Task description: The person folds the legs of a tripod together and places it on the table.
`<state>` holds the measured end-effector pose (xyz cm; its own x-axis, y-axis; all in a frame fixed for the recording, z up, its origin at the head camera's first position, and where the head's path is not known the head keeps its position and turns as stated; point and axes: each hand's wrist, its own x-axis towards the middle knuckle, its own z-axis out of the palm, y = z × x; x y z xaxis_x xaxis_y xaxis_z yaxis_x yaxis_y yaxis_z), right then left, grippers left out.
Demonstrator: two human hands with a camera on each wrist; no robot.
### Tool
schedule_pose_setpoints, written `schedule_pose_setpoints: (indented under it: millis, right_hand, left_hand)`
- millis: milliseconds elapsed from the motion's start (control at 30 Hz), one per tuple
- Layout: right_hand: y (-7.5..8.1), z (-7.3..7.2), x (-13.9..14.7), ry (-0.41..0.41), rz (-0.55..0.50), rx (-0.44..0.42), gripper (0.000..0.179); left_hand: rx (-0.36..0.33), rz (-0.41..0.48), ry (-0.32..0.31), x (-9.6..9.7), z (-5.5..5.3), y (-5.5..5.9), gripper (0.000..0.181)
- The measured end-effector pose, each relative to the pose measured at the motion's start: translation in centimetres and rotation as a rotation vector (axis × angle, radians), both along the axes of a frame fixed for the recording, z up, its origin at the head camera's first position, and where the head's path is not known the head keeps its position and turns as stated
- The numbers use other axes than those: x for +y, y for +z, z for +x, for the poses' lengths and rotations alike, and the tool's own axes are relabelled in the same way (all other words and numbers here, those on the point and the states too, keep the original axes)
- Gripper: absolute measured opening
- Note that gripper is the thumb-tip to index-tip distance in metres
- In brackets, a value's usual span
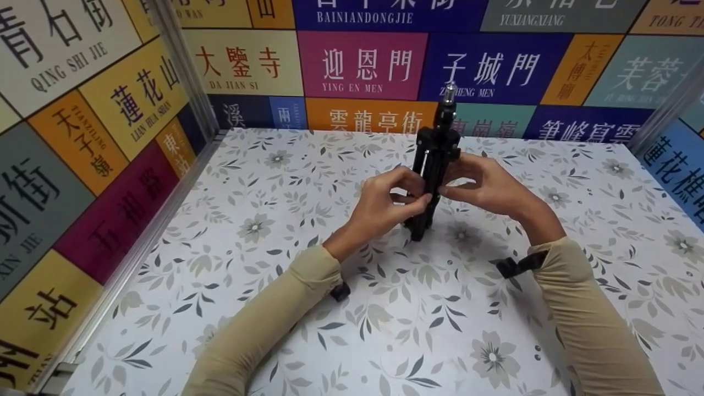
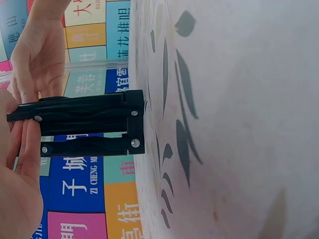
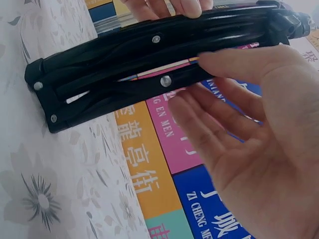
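Note:
A black folded tripod [image 1: 438, 142] stands almost upright on the table, leaning slightly, with a silver screw tip at its top. My left hand [image 1: 379, 201] pinches its legs from the left, thumb on the near side. From the right, my right hand [image 1: 489, 184] holds the legs between thumb and fingers. The left wrist view shows the tripod's legs [image 2: 84, 112] close together, their feet at the table surface. In the right wrist view, silver rivets dot the tripod [image 3: 109, 69], and my right thumb lies against one leg.
A white tablecloth [image 1: 256, 228] with grey leaves and flowers covers the table. Colourful panels with street names [image 1: 363, 66] stand behind and at both sides. Black wrist mounts [image 1: 517, 265] sit at both sleeves.

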<state>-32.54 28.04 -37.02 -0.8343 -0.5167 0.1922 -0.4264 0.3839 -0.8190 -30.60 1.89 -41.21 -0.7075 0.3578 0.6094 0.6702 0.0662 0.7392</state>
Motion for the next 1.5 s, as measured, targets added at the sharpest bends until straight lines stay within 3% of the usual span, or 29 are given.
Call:
schedule_pose_setpoints:
  millis: [167,500,833,1000,1267,1400,1500]
  right_hand:
    - [-1.2,-0.6,0.0,0.070,0.039,-0.084,0.051]
    - [-3.0,-1.5,-0.4,0.164,0.141,-0.128,0.048]
    - [-3.9,-1.5,-0.8,0.174,0.242,-0.087,0.039]
    - [-4.2,-1.6,-1.0,0.177,0.304,-0.046,0.026]
    - [-4.2,-1.5,-0.8,0.154,0.334,-0.026,0.020]
    - [-4.2,-1.4,-0.8,0.151,0.349,-0.008,0.018]
    - [-4.3,-1.4,-1.0,0.152,0.365,0.012,0.016]
  left_hand:
    - [0.008,-0.005,-0.013,-0.1,-0.2,0.0,0.016]
    - [0.024,-0.020,-0.023,-0.5,-0.3,0.8,0.020]
    - [0.034,0.052,0.038,-0.3,-0.2,1.9,0.017]
    - [0.038,0.116,0.072,0.0,0.0,2.8,0.015]
    - [0.092,0.236,0.102,0.8,-0.1,4.5,0.015]
    - [0.135,0.274,0.127,1.1,-0.1,5.9,0.014]
    - [0.162,0.291,0.135,1.1,0.2,7.5,0.015]
